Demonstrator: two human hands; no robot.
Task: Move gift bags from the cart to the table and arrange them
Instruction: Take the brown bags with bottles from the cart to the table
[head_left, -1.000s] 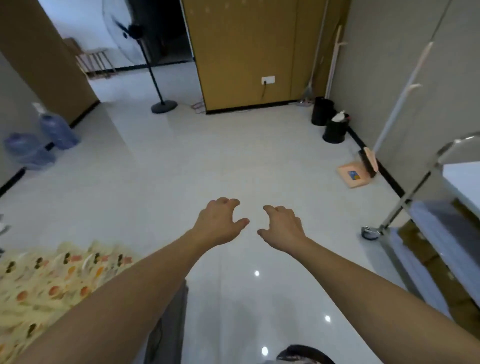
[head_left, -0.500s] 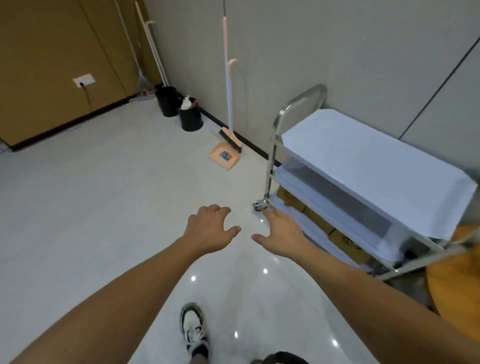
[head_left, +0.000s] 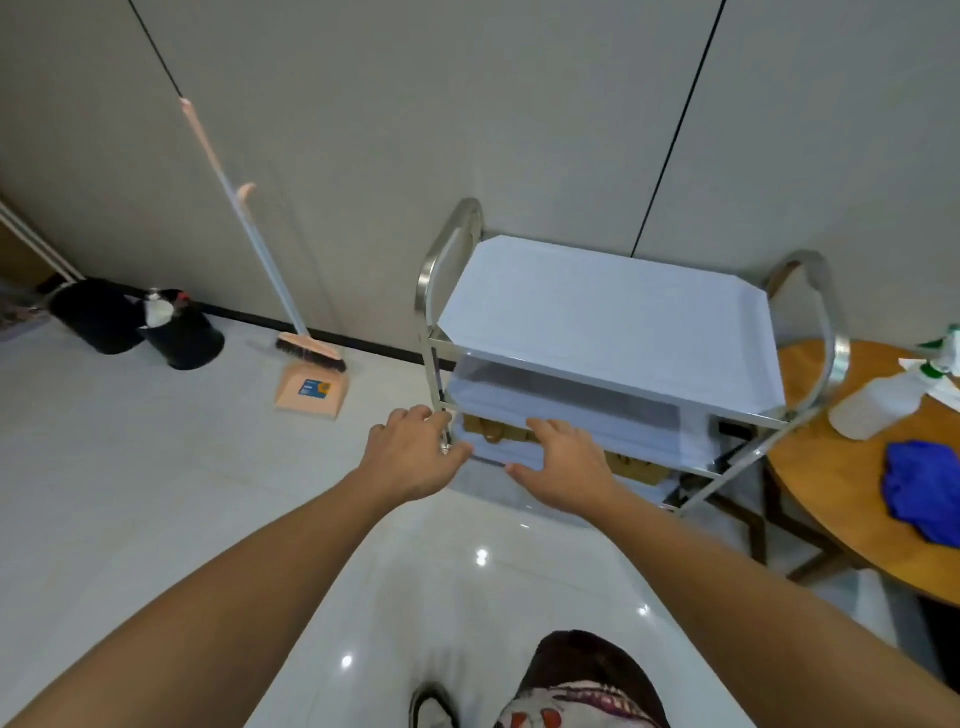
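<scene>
A steel three-tier cart (head_left: 613, 322) with white-lined shelves stands against the grey wall. Brown gift bags (head_left: 631, 465) lie on its bottom shelf, mostly hidden under the middle shelf. My left hand (head_left: 413, 452) reaches toward the cart's near left corner, fingers loosely curled and holding nothing. My right hand (head_left: 563, 465) is stretched out in front of the lower shelves, fingers relaxed, also holding nothing. The cart's top shelf carries nothing.
A round wooden table (head_left: 831, 478) at right holds a spray bottle (head_left: 883, 400) and a blue cloth (head_left: 922, 491). A broom and peach dustpan (head_left: 311, 389) lean on the wall at left, beside two black bins (head_left: 140, 325). My shoe shows on the glossy floor (head_left: 156, 467).
My view swung right from the open floor to face the cart. Both hands advanced and now hover at the cart's lower shelves; the round table came into sight.
</scene>
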